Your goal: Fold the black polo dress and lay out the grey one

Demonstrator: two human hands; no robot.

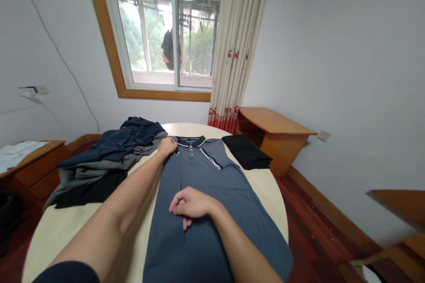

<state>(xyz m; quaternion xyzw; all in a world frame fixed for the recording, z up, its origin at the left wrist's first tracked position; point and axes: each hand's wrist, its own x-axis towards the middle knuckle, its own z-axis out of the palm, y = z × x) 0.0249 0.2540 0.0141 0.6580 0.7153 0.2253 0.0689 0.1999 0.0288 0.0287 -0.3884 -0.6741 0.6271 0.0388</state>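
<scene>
A grey-blue polo shirt (212,194) with a dark collar lies flat, front up, on a round pale table (265,181). My left hand (167,146) reaches to the far end and is closed on the shirt's left shoulder beside the collar. My right hand (189,204) rests on the middle of the shirt, fingers curled and pressed down on the fabric; whether it pinches any cloth I cannot tell.
A heap of dark blue, grey and black clothes (109,154) lies on the table's left part. A folded black garment (247,152) sits at the far right edge. Wooden cabinets (275,132) stand behind the table, another wooden cabinet (29,163) at left. A window and curtain (235,44) are beyond.
</scene>
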